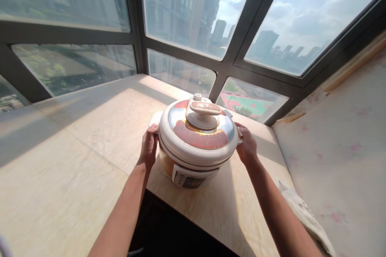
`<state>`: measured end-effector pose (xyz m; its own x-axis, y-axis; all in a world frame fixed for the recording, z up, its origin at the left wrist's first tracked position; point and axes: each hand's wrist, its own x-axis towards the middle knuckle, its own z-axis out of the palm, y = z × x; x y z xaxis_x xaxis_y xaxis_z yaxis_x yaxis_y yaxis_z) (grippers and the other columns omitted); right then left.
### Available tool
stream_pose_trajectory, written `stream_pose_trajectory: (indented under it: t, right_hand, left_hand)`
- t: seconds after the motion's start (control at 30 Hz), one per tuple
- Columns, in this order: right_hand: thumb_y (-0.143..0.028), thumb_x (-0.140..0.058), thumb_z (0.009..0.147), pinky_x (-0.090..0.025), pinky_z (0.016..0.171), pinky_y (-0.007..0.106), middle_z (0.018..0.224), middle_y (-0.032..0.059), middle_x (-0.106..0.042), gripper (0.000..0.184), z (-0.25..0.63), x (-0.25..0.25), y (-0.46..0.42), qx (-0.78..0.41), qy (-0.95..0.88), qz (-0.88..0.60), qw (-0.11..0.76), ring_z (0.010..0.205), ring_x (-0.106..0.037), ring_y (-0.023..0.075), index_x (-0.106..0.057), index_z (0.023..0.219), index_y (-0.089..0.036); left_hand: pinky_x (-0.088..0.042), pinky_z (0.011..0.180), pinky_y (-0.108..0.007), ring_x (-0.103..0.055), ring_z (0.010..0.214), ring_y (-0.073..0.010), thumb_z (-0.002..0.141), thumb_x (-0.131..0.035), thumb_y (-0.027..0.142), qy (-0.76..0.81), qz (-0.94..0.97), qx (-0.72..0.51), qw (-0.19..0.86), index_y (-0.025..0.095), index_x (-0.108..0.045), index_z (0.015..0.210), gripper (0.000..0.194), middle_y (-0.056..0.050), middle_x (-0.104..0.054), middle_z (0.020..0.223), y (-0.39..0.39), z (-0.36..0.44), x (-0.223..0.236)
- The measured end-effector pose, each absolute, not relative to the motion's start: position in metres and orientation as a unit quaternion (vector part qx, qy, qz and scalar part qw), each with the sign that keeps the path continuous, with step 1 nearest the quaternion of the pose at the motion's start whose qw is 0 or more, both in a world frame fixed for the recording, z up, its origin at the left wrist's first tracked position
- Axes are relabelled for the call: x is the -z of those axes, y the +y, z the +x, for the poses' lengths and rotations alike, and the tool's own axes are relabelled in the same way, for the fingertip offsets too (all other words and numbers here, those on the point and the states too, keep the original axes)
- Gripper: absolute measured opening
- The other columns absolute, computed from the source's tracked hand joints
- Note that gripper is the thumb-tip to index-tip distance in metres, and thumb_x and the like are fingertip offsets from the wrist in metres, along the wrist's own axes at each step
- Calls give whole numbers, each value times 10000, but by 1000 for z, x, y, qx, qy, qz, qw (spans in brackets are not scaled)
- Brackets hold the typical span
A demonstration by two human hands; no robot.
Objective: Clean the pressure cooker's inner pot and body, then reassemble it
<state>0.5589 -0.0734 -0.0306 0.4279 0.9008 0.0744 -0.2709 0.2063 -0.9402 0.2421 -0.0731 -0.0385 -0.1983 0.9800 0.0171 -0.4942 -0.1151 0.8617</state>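
Note:
An electric pressure cooker (197, 144) with a white lid, a top knob and a front control panel stands on a pale stone windowsill (90, 140) near its front edge. My left hand (148, 146) grips the cooker's left side handle, fingers curled round it. On the opposite side, my right hand (247, 144) holds the right side handle in the same way. The cooker sits upright between both hands.
Large dark-framed windows (229, 64) rise behind the sill, with buildings outside. A floral-patterned surface (340, 156) lies to the right, with a crumpled cloth (304, 217) at its edge. A dark gap (169, 233) opens below the sill's front edge.

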Motion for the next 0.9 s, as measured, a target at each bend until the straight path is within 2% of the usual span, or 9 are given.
stream_pose_trajectory:
  t: [0.13, 0.3, 0.4, 0.5, 0.6, 0.7, 0.83, 0.9]
  right_hand:
    - [-331, -724, 675, -481, 613, 305, 839, 30, -730, 341, 569, 20, -72, -443, -357, -503, 651, 701, -608, 191, -737, 992, -207]
    - [-251, -700, 631, -470, 567, 291, 831, 34, -735, 348, 572, 8, -65, -436, -362, -523, 637, 674, -613, 182, -736, 974, -199]
    - [-250, -736, 671, -461, 554, 306, 766, 24, -723, 260, 566, 9, -64, -445, -391, -528, 609, 659, -607, 199, -738, 929, -212]
    - [-309, -740, 715, -453, 556, 322, 747, 31, -727, 200, 561, 11, -65, -471, -418, -509, 586, 669, -611, 222, -751, 895, -223]
    - [-325, -753, 669, -457, 570, 313, 789, 31, -747, 287, 559, 13, -67, -464, -408, -513, 596, 664, -611, 209, -772, 936, -222]
    - [-339, -744, 638, -466, 583, 312, 831, 35, -760, 350, 560, 14, -68, -458, -402, -514, 604, 686, -619, 211, -787, 966, -225]
    - [-368, -712, 653, -489, 605, 343, 830, 58, -755, 327, 560, 16, -69, -460, -419, -499, 603, 713, -628, 232, -795, 939, -233]
    - [-398, -701, 690, -513, 653, 380, 863, 76, -752, 302, 559, 18, -71, -411, -465, -499, 604, 768, -649, 255, -795, 935, -249]
  left_hand:
    - [-520, 694, -336, -622, 791, -245, 761, -695, 504, 390, 328, -658, 554, 216, -579, 730, 313, -6, -593, 660, -67, 235, 39]
    - [-467, 644, -297, -548, 713, -189, 693, -689, 434, 474, 322, -633, 520, 196, -612, 721, 252, -8, -600, 708, -57, 226, 30]
    - [-433, 604, -273, -560, 730, -182, 659, -732, 404, 479, 335, -642, 495, 189, -632, 753, 256, -11, -624, 765, -51, 226, 18]
    - [-445, 590, -279, -623, 786, -217, 669, -741, 400, 467, 337, -637, 514, 180, -692, 845, 286, -33, -675, 839, -48, 229, 11]
    - [-525, 693, -331, -679, 924, -285, 686, -731, 375, 422, 334, -655, 530, 175, -727, 912, 302, -62, -716, 925, -48, 234, 12]
    - [-548, 858, -377, -661, 1102, -331, 723, -699, 369, 382, 348, -698, 495, 179, -726, 915, 272, -80, -736, 1014, -49, 240, 20]
    - [-527, 939, -417, -667, 1115, -345, 726, -628, 411, 376, 306, -728, 484, 168, -711, 1013, 385, -90, -742, 1022, -46, 248, 33]
    - [-525, 942, -425, -678, 1104, -348, 714, -626, 429, 380, 276, -740, 482, 165, -701, 1046, 430, -96, -744, 1020, -43, 250, 37]
